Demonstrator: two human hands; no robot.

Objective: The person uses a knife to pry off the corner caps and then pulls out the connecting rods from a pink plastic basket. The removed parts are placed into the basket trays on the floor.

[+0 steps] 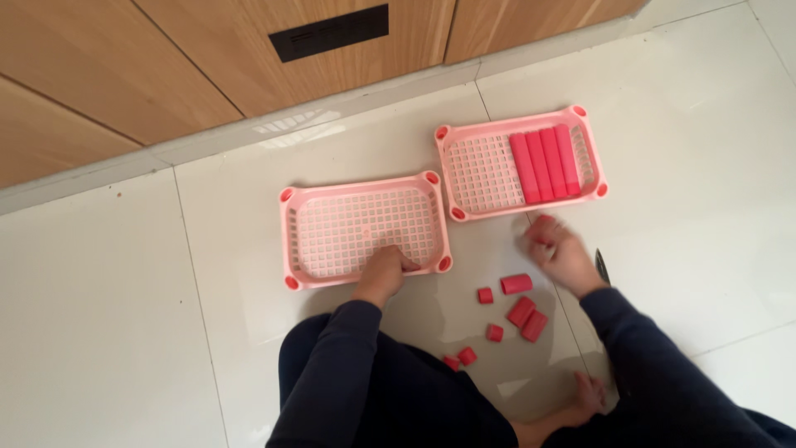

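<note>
Two pink plastic baskets, the lower left basket [366, 229] and the upper right basket [520, 162], have white-looking grid-patterned bottoms. Long red blocks [545, 164] fill the right one; small red blocks [514, 311] dot the glossy white floor tiles [124, 332]. Sleeves [332, 373] are navy; cabinet [124, 66] is wood-grained tan.

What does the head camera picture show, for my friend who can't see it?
A person sitting on a white tiled floor holds the near edge of an empty pink basket with the left hand, while the right hand closes on a red block. A second pink basket holds four long red blocks, and small red blocks lie loose nearby.
</note>
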